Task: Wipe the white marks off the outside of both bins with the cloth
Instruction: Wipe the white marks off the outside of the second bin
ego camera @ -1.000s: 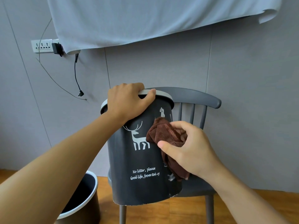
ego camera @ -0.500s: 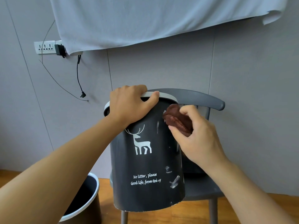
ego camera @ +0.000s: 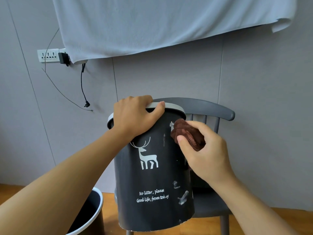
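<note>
A: Two bins show. The dark bin with the deer print (ego camera: 149,170) stands tilted on the seat of the grey chair (ego camera: 211,207), and the second bin (ego camera: 94,206) sits on the floor, low and to the left of the chair, only partly in view.

B: How do the hands stand?

A: The left hand (ego camera: 135,116) is clenched over the deer bin's pale rim, thumb lying along the rim's front. The right hand (ego camera: 203,153) grasps the brown cloth (ego camera: 186,134), bunched between thumb and fingers, and presses it against the bin's wall just under the rim, to the right of the deer.

B: And the white marks?

A: One smear (ego camera: 171,124) peeks out at the cloth's upper left edge, touching it. A thin streak (ego camera: 164,138) lies between the deer's antlers and the cloth. Two more marks (ego camera: 182,195) sit low on the wall, right of the printed words, well below the cloth.

B: Behind the chair?

A: A grey wall; above the chair hangs a pale sheet (ego camera: 169,22), and up to the chair's left a socket strip (ego camera: 48,55) with a black plug and dangling cable.
</note>
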